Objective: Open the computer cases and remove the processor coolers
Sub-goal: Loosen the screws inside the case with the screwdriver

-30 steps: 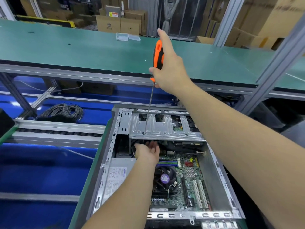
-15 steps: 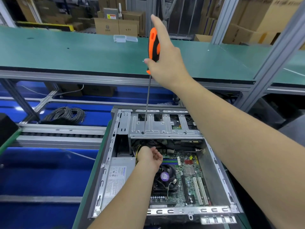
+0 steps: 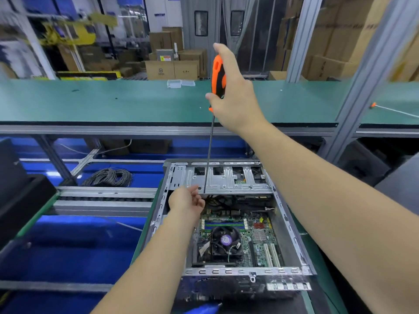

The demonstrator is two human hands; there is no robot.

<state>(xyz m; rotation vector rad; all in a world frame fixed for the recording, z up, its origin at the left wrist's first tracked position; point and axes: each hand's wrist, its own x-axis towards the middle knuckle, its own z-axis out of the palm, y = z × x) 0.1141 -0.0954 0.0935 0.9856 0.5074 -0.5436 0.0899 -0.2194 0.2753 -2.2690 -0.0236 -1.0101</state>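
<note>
Open grey metal computer case (image 3: 292, 236) lying on its side near the front edge of the green-edged desk (image 3: 317, 264), green motherboard exposed. Black square processor cooler (image 3: 223, 244) with purple-labelled fan seated low in the board, untouched. Silver perforated drive cage (image 3: 235, 180) across the far end of the case. Long orange-and-black-handled screwdriver (image 3: 217, 75) held upright, tip down at the cage's front edge. Right hand (image 3: 235, 96) wrapped around the handle, forefinger stretched along its top. Left hand (image 3: 187, 201) just beside the shaft's tip, fingers loosely spread, holding nothing. Coil of grey cable (image 3: 108, 176) to the left, well apart. Long green shelf (image 3: 113, 103) behind.
</note>
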